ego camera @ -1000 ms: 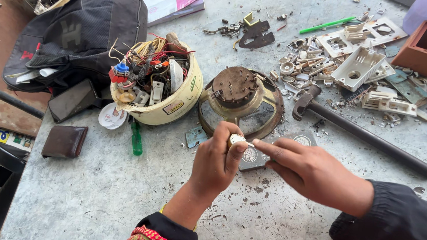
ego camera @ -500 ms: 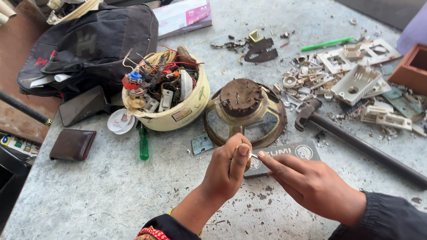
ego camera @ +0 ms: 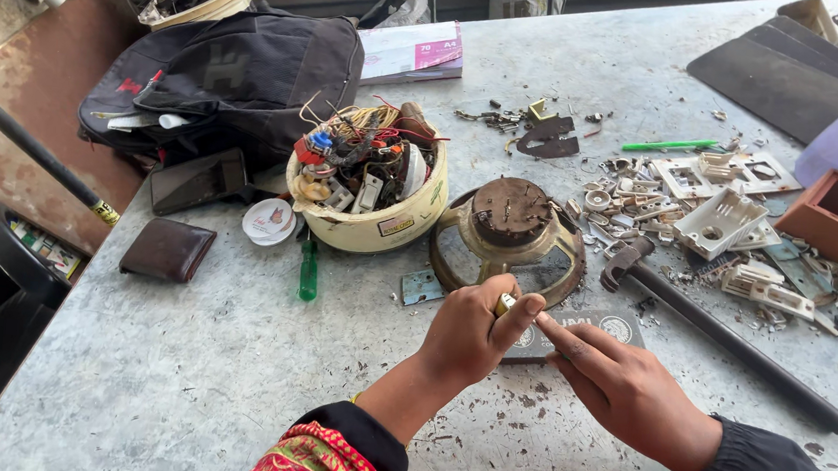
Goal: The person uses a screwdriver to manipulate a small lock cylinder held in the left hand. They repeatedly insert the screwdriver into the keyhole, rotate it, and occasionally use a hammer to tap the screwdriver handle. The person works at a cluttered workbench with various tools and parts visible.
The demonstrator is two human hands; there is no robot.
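A repair workshop: a scuffed, paint-flecked metal surface (ego camera: 182, 386) strewn with broken white switch parts (ego camera: 725, 222), a hammer (ego camera: 717, 330), a rusty motor housing (ego camera: 507, 237) and a bowl of tangled wires (ego camera: 368, 188).

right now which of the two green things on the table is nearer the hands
The short green-handled screwdriver, lying beside the cream bowl of wires, is nearer the left hand. The other, a thin green pen, lies farther back, by the white plastic parts.
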